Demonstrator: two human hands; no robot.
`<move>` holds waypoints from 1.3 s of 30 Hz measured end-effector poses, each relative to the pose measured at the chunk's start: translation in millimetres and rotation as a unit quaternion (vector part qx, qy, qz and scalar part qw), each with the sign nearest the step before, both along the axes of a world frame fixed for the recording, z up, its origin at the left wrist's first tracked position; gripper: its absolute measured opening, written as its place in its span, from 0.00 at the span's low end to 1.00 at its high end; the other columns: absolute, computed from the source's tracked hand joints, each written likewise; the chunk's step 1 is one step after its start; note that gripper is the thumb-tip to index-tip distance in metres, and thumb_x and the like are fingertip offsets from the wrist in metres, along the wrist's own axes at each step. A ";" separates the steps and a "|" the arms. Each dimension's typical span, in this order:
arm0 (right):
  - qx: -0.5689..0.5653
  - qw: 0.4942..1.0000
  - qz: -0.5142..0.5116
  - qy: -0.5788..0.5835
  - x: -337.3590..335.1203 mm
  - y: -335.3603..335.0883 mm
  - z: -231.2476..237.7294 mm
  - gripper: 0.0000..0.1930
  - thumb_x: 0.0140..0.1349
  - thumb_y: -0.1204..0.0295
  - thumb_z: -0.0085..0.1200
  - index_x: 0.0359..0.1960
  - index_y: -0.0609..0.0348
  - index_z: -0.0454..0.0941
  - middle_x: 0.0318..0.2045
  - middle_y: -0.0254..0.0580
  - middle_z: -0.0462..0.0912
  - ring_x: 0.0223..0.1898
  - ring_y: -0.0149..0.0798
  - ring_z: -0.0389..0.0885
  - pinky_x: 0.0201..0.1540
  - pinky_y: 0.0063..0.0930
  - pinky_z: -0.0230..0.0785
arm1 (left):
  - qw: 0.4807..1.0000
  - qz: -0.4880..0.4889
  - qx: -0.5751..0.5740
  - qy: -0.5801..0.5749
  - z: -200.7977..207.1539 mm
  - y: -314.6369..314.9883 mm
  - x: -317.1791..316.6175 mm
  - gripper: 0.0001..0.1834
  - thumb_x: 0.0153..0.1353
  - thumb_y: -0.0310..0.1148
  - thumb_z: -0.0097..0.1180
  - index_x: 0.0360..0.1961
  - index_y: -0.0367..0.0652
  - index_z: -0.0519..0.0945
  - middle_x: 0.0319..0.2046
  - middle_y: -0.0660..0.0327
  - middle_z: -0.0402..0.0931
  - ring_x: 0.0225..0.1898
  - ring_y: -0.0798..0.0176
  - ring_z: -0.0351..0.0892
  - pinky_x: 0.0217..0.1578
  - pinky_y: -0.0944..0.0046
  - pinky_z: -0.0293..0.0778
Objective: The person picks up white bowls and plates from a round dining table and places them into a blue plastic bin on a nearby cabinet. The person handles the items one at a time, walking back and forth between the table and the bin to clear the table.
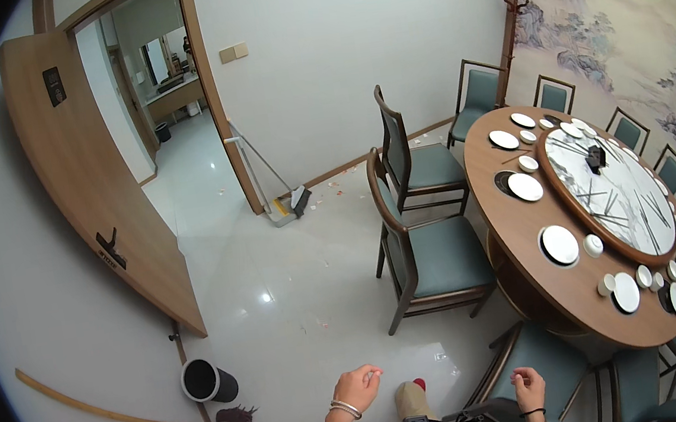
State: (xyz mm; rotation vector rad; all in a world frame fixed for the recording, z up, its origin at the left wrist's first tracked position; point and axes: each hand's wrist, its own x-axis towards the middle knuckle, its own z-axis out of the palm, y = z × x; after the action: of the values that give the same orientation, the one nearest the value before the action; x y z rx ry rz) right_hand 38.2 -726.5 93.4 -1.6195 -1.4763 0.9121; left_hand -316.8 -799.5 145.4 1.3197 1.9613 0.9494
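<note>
Chair (pixel 557 360) sits just beside the round table (pixel 519 225), lower right. Right hand (pixel 530 390) is close to it, contact unclear; left hand (pixel 356 390) is well apart. Both look empty, fingers loosely curled. Risk: a hard shove or hip bump could drive it into the table, rattling plates (pixel 560 246).

Left hand (pixel 358 390) above floor (pixel 299 304); right hand (pixel 530 390) near green chair (pixel 554 360).
</note>
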 end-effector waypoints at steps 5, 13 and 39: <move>0.020 0.999 -0.018 0.018 -6.0 77.4 4.3 0.06 0.58 0.78 0.46 0.34 0.67 0.75 0.26 0.41 0.80 0.29 0.31 0.80 0.34 0.23 0.73 | 0.999 -0.012 0.029 -0.004 -13.2 86.5 -3.8 0.09 0.55 0.34 0.53 0.32 0.43 0.81 0.08 0.63 0.60 0.11 0.70 0.58 0.16 0.67 0.58; 0.088 0.984 -0.157 0.003 35.3 181.9 15.1 0.06 0.57 0.77 0.47 0.34 0.64 0.76 0.27 0.40 0.81 0.29 0.31 0.80 0.34 0.22 0.71 | 0.985 -0.165 0.032 -0.034 3.5 269.3 28.7 0.08 0.55 0.34 0.52 0.31 0.44 0.80 0.08 0.60 0.61 0.12 0.65 0.61 0.18 0.65 0.61; 0.062 0.818 -0.570 0.044 5.1 206.7 19.7 0.06 0.58 0.79 0.48 0.36 0.64 0.76 0.29 0.38 0.80 0.33 0.28 0.79 0.38 0.20 0.70 | 0.879 -0.455 -0.080 -0.123 -82.2 624.3 136.4 0.06 0.55 0.30 0.53 0.30 0.41 0.81 0.11 0.73 0.60 0.15 0.79 0.56 0.16 0.74 0.56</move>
State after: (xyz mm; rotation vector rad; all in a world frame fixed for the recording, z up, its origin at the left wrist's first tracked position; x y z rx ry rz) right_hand 43.3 -519.7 113.1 -1.8918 -0.2743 0.1641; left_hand -180.3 -175.2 63.2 1.6648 0.9805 0.4313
